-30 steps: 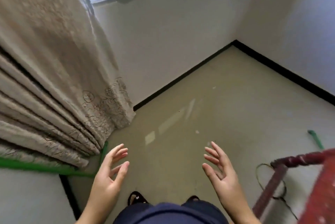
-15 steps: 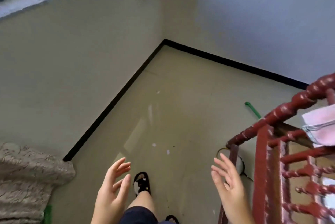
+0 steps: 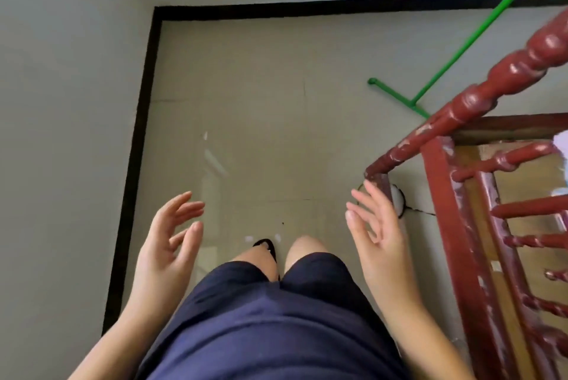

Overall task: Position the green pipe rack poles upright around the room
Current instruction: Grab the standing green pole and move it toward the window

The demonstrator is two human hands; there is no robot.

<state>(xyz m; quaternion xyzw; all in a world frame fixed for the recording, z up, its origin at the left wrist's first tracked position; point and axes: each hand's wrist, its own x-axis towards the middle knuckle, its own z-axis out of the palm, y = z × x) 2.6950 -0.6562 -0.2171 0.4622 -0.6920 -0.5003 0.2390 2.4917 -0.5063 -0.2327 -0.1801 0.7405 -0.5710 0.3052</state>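
Green pipe rack pole (image 3: 479, 26) leans up toward top-right corner, its crossbar foot (image 3: 396, 97) flat on floor (image 3: 261, 103) just beside red wooden railing (image 3: 479, 97), well apart from both hands. L hand (image 3: 167, 244) & R hand (image 3: 376, 232) are empty, fingers spread, palms facing each other above navy shorts (image 3: 276, 318).

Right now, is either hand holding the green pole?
No, the left hand and right hand are open and empty, while the green pole stands apart beyond them.
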